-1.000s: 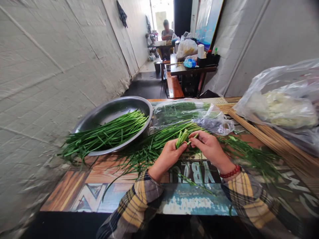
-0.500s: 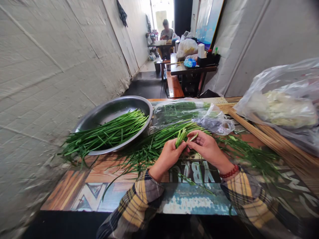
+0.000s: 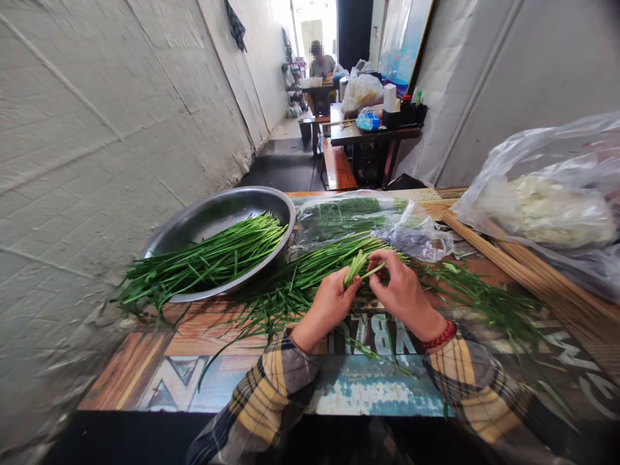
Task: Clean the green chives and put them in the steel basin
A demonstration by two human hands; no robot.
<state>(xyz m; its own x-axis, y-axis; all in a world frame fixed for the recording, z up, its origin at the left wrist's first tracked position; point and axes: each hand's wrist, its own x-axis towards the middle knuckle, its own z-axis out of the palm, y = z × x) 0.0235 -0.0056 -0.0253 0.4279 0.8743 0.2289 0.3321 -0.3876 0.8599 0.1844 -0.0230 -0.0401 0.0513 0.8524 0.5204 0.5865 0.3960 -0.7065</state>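
My left hand (image 3: 329, 302) is closed around a small bunch of garlic chives (image 3: 357, 265), their pale stem ends sticking up past the thumb. Close beside it, my right hand (image 3: 405, 296) pinches one chive stem between thumb and fingertips, angled out from the bunch. Behind both hands a pile of garlic chives (image 3: 314, 263) lies on the table, its leafy ends to the left. More chives (image 3: 232, 245) rest in a wide metal bowl (image 3: 162, 240) at the left, the leaves hanging over its rim.
A clear plastic bag (image 3: 314, 219) holding greens lies behind the pile. Loose chive leaves (image 3: 484, 290) are scattered at right, near long wooden sticks (image 3: 523, 265) and a bag of pale food (image 3: 552, 200). A person (image 3: 322, 64) sits at a far table.
My right hand's fingers have shifted and now pinch a stem standing out from the bunch. My left hand keeps its grip, almost in the same spot.
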